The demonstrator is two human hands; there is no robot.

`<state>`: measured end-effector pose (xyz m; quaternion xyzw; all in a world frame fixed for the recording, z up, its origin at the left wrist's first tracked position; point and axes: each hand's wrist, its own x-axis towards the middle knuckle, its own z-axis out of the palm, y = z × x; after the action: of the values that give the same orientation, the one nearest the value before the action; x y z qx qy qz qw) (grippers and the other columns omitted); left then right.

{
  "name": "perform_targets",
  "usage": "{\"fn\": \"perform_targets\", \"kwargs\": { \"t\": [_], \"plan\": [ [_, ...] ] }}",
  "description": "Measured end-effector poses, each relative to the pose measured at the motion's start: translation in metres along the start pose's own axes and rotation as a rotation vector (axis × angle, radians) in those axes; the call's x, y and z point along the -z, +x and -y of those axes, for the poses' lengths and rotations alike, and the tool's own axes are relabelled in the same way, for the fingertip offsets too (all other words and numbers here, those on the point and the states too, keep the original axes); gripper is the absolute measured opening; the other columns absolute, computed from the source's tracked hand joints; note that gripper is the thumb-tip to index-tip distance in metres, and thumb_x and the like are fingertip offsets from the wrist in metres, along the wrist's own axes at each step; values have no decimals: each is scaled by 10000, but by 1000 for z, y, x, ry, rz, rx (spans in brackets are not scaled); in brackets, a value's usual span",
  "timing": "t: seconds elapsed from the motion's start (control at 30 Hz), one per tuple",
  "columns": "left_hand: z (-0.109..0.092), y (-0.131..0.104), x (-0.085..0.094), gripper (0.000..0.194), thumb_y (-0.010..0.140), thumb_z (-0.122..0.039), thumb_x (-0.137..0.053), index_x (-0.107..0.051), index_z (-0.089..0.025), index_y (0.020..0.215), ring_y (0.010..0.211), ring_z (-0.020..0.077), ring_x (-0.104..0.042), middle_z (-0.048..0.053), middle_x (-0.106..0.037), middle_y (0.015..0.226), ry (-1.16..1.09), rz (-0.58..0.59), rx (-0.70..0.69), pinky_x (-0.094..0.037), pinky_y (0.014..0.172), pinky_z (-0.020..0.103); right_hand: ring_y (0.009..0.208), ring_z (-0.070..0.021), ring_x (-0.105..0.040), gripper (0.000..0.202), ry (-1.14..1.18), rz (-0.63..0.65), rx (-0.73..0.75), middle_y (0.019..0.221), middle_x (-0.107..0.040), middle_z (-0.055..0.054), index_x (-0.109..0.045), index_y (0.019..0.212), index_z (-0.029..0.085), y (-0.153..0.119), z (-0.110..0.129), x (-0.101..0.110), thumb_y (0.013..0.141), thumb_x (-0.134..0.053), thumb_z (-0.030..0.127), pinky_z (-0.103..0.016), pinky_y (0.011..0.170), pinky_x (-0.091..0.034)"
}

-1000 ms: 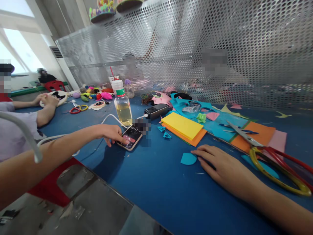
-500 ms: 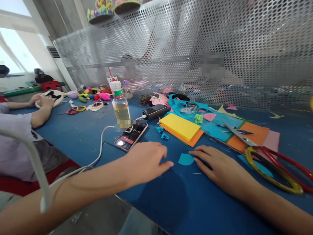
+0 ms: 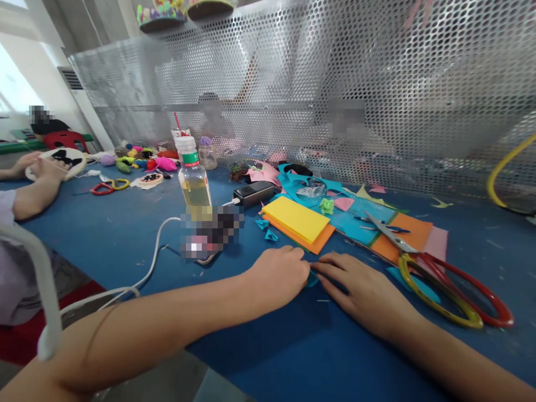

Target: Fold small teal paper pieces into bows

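Blue paper piece (image 3: 311,279): on the counter (image 3: 272,357), partly hidden by your curled left hand (image 3: 282,276), grip unclear. Right hand (image 3: 360,283): loosely open beside it. Yellow sheets (image 3: 297,216): just beyond. Large scissors (image 3: 405,245): outward, rightward.

no readable text, bottle label (image 3: 191,158) lettering illegible

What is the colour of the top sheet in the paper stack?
The top sheet is yellow, shown best in the head view.
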<state>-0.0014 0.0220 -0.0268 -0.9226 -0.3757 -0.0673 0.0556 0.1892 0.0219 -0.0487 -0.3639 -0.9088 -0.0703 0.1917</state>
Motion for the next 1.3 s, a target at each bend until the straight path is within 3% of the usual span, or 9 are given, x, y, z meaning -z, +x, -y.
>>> {"fn": "perform_targets", "kwargs": {
  "t": [0.3,0.6,0.83,1.07,1.3],
  "plan": [
    [-4,-3,-2,133,813,-108,-475,-602,-123,774,709,197,-563,78,-581,790,13,11,-19,-446,542,285,880,-217,-642,304,4,-56,80,980,-670,-100,-665,1020,186,2,-1,0,881,-395,202,-372,735,-560],
    [-8,-9,6,207,869,-188,-418,-600,-124,795,715,189,-580,75,-581,794,-19,-5,129,-468,577,287,900,-225,-646,286,-12,-91,66,973,-684,-106,-661,997,138,1,-1,-1,893,-411,229,-380,777,-555],
    [-8,-9,6,176,848,-187,-442,-608,-132,866,745,205,-587,69,-585,820,-45,-18,122,-476,587,306,883,-227,-651,283,-10,-93,82,964,-683,-107,-666,984,129,0,-1,-1,892,-413,215,-386,761,-561],
    [-7,-9,2,216,854,-211,-432,-625,-144,784,739,204,-575,67,-581,796,-40,-36,114,-457,558,300,865,-234,-659,289,-10,-105,92,947,-689,-110,-680,950,132,0,-1,-2,889,-406,203,-397,738,-567],
    [-6,-7,1,216,848,-228,-443,-621,-145,759,746,197,-589,56,-601,785,-54,-56,127,-446,543,279,904,-238,-643,268,107,-44,-6,989,-672,-108,-675,952,162,-2,-3,-2,878,-432,250,-400,764,-548]
  ]
}}
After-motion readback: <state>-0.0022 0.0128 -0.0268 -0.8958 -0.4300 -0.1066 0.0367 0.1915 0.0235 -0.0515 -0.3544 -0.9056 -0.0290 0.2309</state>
